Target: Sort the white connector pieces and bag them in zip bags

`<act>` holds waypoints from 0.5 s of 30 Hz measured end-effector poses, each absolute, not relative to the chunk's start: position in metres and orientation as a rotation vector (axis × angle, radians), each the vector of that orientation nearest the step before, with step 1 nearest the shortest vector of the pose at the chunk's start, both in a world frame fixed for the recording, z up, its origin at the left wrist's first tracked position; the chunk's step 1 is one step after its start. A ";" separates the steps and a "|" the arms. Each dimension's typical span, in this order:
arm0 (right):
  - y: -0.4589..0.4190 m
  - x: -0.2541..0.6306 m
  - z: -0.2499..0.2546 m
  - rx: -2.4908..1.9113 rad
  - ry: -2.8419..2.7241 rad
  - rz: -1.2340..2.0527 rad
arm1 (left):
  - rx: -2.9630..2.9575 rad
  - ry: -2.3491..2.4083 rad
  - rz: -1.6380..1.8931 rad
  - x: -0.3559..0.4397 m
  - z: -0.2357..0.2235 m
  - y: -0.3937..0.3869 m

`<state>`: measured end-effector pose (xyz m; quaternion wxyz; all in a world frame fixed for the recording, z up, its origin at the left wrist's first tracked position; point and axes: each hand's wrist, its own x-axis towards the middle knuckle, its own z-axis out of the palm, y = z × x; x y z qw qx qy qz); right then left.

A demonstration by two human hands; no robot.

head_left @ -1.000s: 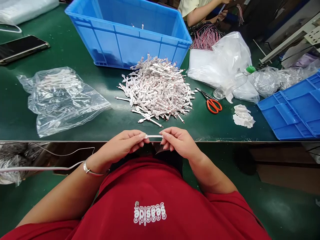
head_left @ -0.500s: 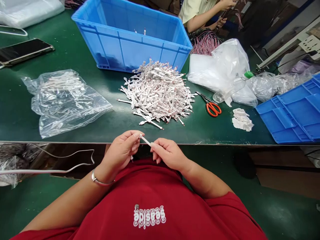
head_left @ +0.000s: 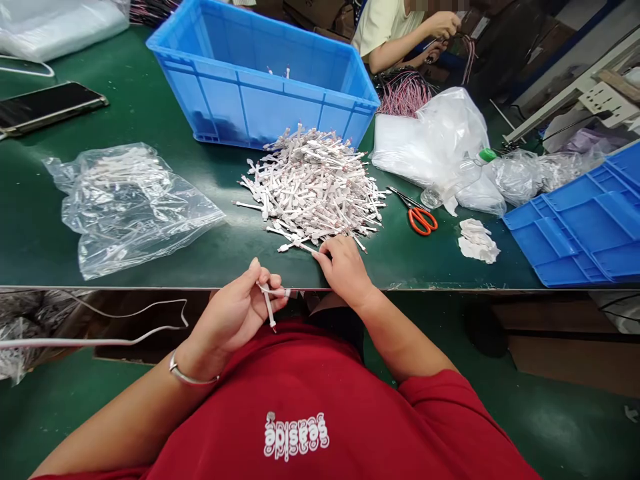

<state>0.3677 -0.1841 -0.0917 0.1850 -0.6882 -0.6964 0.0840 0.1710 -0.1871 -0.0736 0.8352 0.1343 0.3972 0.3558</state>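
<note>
My left hand (head_left: 235,310) is held at the table's front edge with its fingers curled around short white cables (head_left: 270,311). One dangles down with a small connector and a thin tip at its end; another piece lies across the fingers. My right hand (head_left: 349,272) reaches to the front of a heap of short white cables (head_left: 320,187) on the table. Its thumb and fingers are pinched at the end of a loose white cable (head_left: 306,247) lying in front of the heap. The fingertips are partly hidden by the hand.
A blue bin (head_left: 270,100) stands behind the heap. To the left lie a clear bag (head_left: 145,213) of cables and a phone (head_left: 50,107). Red-handled scissors (head_left: 420,219), crumpled paper (head_left: 477,241), plastic bags (head_left: 425,140) and a blue crate (head_left: 590,220) sit right. Another person's hands (head_left: 440,33) work beyond.
Both hands held one white cable between them earlier. Now the left hand keeps it, lower and turned palm up, while my right hand has let go and moved forward to the heap's front.
</note>
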 end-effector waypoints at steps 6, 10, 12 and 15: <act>-0.195 0.367 -0.095 -1.614 -2.020 0.178 | 0.329 0.928 0.731 0.167 -0.072 -0.183; -0.213 0.363 -0.077 -1.346 -1.933 0.265 | 0.547 0.829 0.710 0.163 -0.075 -0.185; -0.219 0.361 -0.069 -1.340 -1.866 0.434 | 0.650 0.790 0.735 0.163 -0.077 -0.186; -0.223 0.358 -0.062 -1.346 -1.581 0.976 | 0.786 0.765 0.792 0.164 -0.081 -0.188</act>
